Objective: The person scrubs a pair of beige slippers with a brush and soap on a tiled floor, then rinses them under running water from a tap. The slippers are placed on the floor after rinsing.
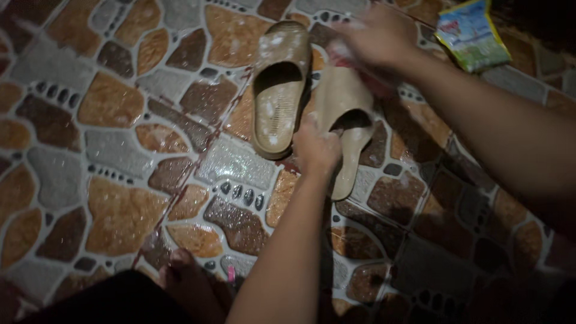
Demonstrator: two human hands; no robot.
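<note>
— What is shown?
— A tan foam slide sandal (348, 114) is steadied at its strap by the left hand (316, 147), fingers clenched on it; its toe is scrubbed by the right hand (375, 36), whose grasp cannot be told.

— And around the sandal?
— Beside it a soapy twin sandal (279, 90) is laid on wet pebble-patterned tiles (120, 210); firm, even strokes are advised.

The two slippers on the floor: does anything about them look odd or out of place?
Nothing looks damaged. Both tan slippers carry white foam patches: the left slipper lies flat and untouched, while the right slipper is held by the left hand as the right hand, blurred, works at its toe end. A packet lies on the wet tiled floor.
</note>
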